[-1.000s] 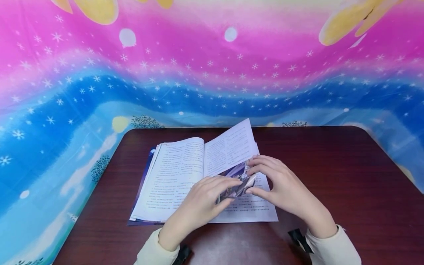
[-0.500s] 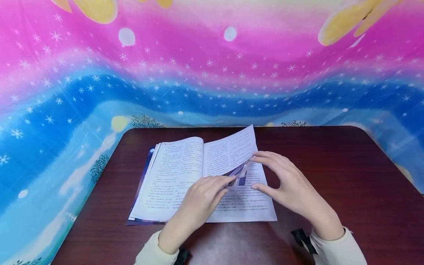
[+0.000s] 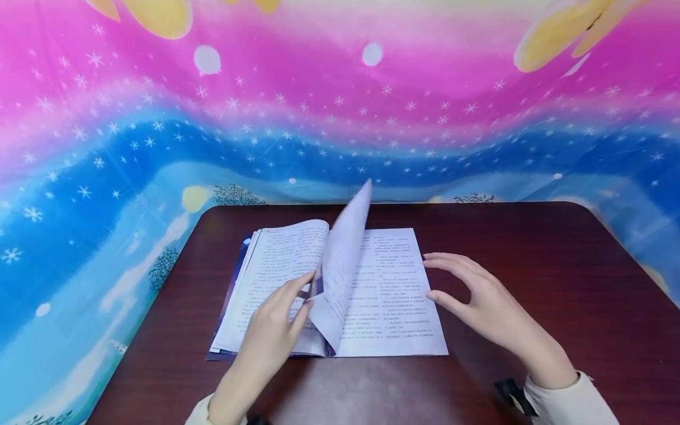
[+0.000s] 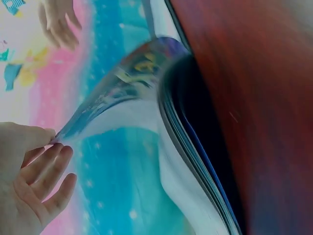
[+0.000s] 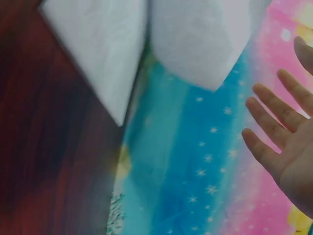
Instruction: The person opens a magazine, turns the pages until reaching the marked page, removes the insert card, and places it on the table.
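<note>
An open magazine [image 3: 393, 319] with printed text lies on the dark wooden table. One of its pages [image 3: 345, 254] stands raised near the spine, curved, its top corner pointing up. My left hand [image 3: 273, 316] pinches that page's edge between thumb and fingertips, over the left half of the magazine. In the left wrist view the raised page [image 4: 122, 88] shows a coloured picture on one side. My right hand [image 3: 478, 298] hovers at the magazine's right edge, fingers spread and holding nothing. The right wrist view shows the right hand [image 5: 293, 137] apart from the paper.
The reddish-brown table [image 3: 558, 277] extends to both sides of the magazine. Behind it hangs a pink and blue cloth [image 3: 340, 118] with snowflakes. A dark blue cover edge [image 3: 234, 283] sticks out under the left pages.
My left hand has moved left, drawing the page from the right half up toward the spine. My right hand has come away from the page and shifted right.
</note>
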{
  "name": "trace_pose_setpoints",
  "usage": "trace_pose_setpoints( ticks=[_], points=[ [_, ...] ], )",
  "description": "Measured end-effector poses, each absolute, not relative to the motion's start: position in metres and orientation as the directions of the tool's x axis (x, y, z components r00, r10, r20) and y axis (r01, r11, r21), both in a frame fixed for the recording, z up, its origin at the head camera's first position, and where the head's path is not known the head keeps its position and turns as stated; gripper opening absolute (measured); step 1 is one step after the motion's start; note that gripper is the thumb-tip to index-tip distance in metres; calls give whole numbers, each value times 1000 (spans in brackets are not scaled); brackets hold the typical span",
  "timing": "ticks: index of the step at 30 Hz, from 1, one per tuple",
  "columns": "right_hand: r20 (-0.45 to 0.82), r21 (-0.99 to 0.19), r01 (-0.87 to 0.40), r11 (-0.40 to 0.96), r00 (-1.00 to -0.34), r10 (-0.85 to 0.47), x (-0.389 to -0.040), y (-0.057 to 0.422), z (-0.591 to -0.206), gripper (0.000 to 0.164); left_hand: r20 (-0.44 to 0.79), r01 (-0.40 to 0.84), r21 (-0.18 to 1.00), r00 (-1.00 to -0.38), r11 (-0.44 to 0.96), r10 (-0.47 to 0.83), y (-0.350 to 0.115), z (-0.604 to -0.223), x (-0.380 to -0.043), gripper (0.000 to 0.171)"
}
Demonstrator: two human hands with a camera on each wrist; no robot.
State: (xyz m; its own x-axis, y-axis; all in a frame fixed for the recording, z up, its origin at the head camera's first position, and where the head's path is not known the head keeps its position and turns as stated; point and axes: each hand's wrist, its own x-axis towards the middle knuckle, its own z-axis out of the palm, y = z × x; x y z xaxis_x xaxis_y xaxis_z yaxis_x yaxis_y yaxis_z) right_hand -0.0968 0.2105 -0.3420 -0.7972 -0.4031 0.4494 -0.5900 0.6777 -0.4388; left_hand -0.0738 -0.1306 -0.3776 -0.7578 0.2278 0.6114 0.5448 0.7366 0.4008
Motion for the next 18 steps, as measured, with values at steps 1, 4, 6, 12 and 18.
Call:
trace_pose_setpoints(
  ticks=[1,4,6,12,18],
  points=[
    [447,-436,-589,680,-798,-404,-97,213,-343,56,603,525,403,-769,749,214,-137,-378,-73,55],
    [442,-426,-592,684,-796,-414,-99,220,-347,56,573,461,411,-802,786,171,-152,-381,-69,57],
    [444,-415,-601,683,-789,-425,-99,223,-349,56,553,419,418,-821,806,141,-161,-382,-68,60],
    [444,-362,-628,689,-766,-465,-100,231,-356,55,454,310,444,-887,841,87,-182,-383,-67,73],
    [355,-301,-623,722,-776,-522,-100,236,-366,48,328,209,470,-943,858,50,-197,-383,-63,86]
  ],
)
